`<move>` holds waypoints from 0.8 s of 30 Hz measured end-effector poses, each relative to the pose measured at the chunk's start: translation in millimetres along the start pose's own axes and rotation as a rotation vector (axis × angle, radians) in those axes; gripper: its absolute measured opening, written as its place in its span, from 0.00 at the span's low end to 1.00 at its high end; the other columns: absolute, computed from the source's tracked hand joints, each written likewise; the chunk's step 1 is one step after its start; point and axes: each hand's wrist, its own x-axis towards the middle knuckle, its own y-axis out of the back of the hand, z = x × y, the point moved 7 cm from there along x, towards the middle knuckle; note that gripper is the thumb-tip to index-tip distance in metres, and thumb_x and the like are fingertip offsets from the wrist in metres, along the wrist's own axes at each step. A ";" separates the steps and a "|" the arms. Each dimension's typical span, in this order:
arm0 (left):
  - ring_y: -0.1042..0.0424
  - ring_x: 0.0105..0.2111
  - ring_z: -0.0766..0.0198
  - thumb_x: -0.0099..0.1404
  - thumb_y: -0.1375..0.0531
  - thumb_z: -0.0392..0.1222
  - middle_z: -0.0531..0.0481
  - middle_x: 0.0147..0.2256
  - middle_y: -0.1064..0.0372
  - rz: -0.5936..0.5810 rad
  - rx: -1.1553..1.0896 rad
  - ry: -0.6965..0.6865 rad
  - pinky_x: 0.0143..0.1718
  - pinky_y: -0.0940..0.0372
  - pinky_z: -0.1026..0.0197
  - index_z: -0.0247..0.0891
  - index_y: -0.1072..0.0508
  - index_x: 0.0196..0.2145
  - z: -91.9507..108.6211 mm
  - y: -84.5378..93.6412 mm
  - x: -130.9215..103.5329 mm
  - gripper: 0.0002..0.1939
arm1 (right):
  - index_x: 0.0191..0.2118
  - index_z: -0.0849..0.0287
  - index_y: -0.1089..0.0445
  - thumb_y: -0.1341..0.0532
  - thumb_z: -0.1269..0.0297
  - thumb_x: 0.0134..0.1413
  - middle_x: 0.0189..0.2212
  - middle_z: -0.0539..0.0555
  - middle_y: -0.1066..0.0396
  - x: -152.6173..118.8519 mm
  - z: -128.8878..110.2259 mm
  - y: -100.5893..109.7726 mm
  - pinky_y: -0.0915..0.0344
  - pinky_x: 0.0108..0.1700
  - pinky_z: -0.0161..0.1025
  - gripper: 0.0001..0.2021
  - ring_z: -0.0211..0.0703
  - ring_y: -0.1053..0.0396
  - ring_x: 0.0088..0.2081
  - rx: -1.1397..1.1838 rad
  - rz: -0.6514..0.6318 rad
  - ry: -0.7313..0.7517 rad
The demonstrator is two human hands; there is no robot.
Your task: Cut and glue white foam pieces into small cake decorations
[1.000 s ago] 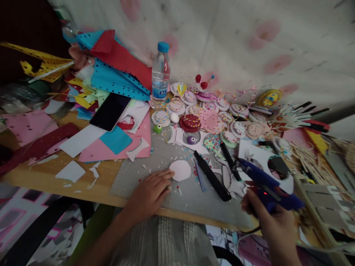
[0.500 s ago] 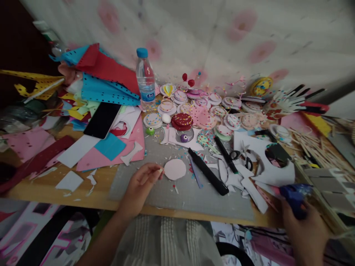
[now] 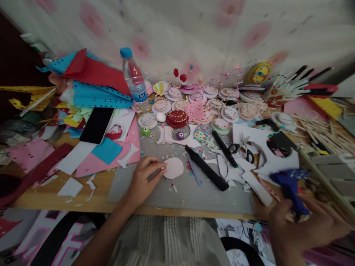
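Note:
A round white card disc [image 3: 173, 168] lies on the grey cutting mat [image 3: 133, 197]. My left hand [image 3: 146, 177] is at its left edge, fingertips touching the rim, thumb and fingers apart. At the right end of the table lies a blue glue gun [image 3: 291, 186], its handle pointing toward me. My right hand [image 3: 302, 225] is beside the handle with thumb and fingers spread. A thick black marker [image 3: 206, 168] rests to the right of the disc, alongside a thin lavender strip [image 3: 194, 169].
Scissors [image 3: 243, 147] sit among white card offcuts [image 3: 277, 159]. Several decorated discs [image 3: 177, 118] fill the back, near a water bottle [image 3: 135, 81]. A phone [image 3: 97, 125] and coloured paper [image 3: 108, 149] lie left. A tray [image 3: 327, 181] and wooden sticks [image 3: 318, 127] are right.
My right hand has loosened from around the glue gun, which now lies on the table. My left thumb has parted from its fingertips, which now meet the disc's edge. The view shifted slightly.

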 end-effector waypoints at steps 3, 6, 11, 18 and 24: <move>0.32 0.39 0.61 0.65 0.39 0.37 0.49 0.37 0.32 -0.048 0.101 -0.092 0.41 0.36 0.55 0.42 0.23 0.41 0.0 -10.6 2.2 0.07 | 0.37 0.57 0.30 0.37 0.71 0.47 0.33 0.59 0.29 -22.3 -66.6 -3.5 0.37 0.44 0.58 0.09 0.58 0.30 0.39 0.149 -0.152 0.227; 0.33 0.40 0.59 0.65 0.39 0.37 0.48 0.39 0.31 -0.100 0.188 -0.141 0.43 0.37 0.53 0.42 0.23 0.41 -0.6 -19.7 3.4 0.07 | 0.39 0.58 0.32 0.39 0.74 0.51 0.37 0.58 0.30 -42.9 -110.0 -16.0 0.35 0.41 0.50 0.09 0.52 0.32 0.39 0.322 -0.338 0.289; 0.33 0.41 0.59 0.65 0.40 0.38 0.49 0.40 0.30 -0.130 0.241 -0.145 0.44 0.38 0.53 0.45 0.23 0.42 -0.3 -26.0 5.7 0.08 | 0.39 0.57 0.32 0.42 0.77 0.53 0.38 0.56 0.32 -46.8 -124.6 -26.4 0.35 0.39 0.46 0.10 0.48 0.32 0.38 0.449 -0.425 0.247; 0.32 0.44 0.57 0.66 0.40 0.41 0.47 0.44 0.29 -0.138 0.271 -0.117 0.47 0.38 0.50 0.47 0.27 0.50 -1.1 -16.2 3.0 0.14 | 0.39 0.56 0.32 0.42 0.76 0.52 0.37 0.55 0.32 -41.4 -121.8 -27.0 0.35 0.38 0.47 0.10 0.48 0.32 0.37 0.463 -0.431 0.199; 0.34 0.53 0.53 0.67 0.43 0.39 0.43 0.54 0.35 -0.290 0.310 -0.144 0.54 0.39 0.48 0.46 0.36 0.57 5.1 -15.9 -24.9 0.21 | 0.40 0.56 0.32 0.41 0.77 0.51 0.37 0.56 0.31 -44.0 -124.4 -24.0 0.37 0.38 0.47 0.11 0.49 0.32 0.37 0.441 -0.443 0.276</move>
